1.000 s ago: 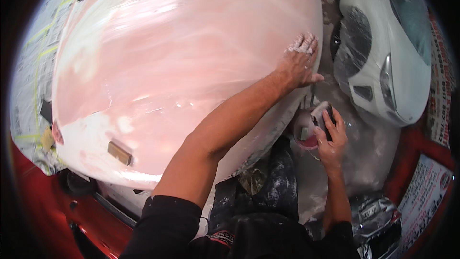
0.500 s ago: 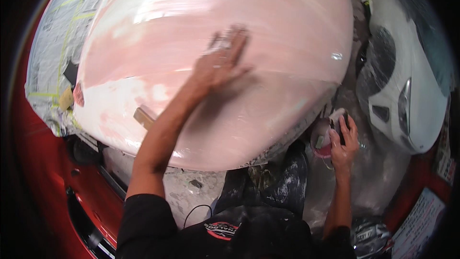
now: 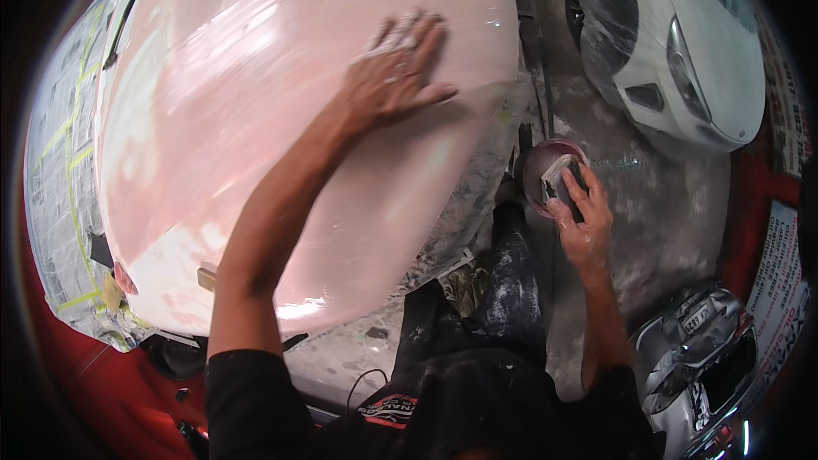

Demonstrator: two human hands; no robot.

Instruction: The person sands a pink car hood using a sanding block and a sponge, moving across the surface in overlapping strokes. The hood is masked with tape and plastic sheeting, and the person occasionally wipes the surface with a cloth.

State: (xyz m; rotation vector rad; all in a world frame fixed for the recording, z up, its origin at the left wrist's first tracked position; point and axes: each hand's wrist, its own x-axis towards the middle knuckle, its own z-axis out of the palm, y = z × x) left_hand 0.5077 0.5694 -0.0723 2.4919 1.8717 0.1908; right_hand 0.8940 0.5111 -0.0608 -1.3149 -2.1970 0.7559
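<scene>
Car panel (image 3: pixel 247 111): pink with white patches, shiny as if wet; it lies in front of the person, across the middle and left of the view.
Left hand (image 3: pixel 394 75): holding nothing, palm down over the panel, thumb held wide and fingers slightly parted with whitish residue on them; whether the whole palm touches, I cannot tell.
Right hand (image 3: pixel 584 220): closed around a dark block (image 3: pixel 555 177) with a pale side, beyond the panel's right edge.
Bowl (image 3: pixel 532 172): round and reddish, seen behind the held block; contact between them is unclear.
Tan block (image 3: pixel 206 278): resting on the panel, partly hidden by the left forearm.
Surroundings: a taped masking sheet (image 3: pixel 51 230) at the left, a white car (image 3: pixel 652 47) at the right.
Step in hand: probably wiping or feeling the surface between sanding passes.
Next move: seems to call for a flat palm, light even pressure, and the block kept wet and ready.
</scene>
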